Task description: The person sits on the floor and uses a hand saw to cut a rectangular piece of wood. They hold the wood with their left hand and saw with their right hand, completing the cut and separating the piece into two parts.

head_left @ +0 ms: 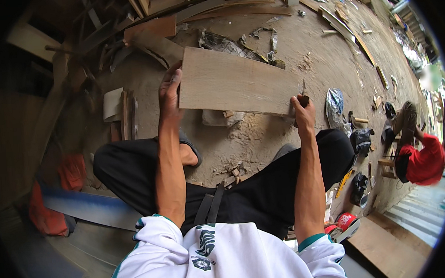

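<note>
A flat, pale wooden board (237, 83) is held up in front of me over the dirt floor, tilted a little down to the right. At its left end my left hand (169, 91) is closed around the edge, fingers partly behind it. My right hand (304, 113) is closed at the other end, with its thumb against the board. A small knife (304, 90) with a dark handle and a pointed blade sticks up from that same hand. The fingers behind the board are hidden.
Wood scraps (237, 173) lie between my feet. A dark crumpled sheet (222, 43) is beyond the board. At right are a silvery plastic bag (335, 105), a black bag (362, 140) and red tins (346, 220). Another person in red (425, 161) sits farther right.
</note>
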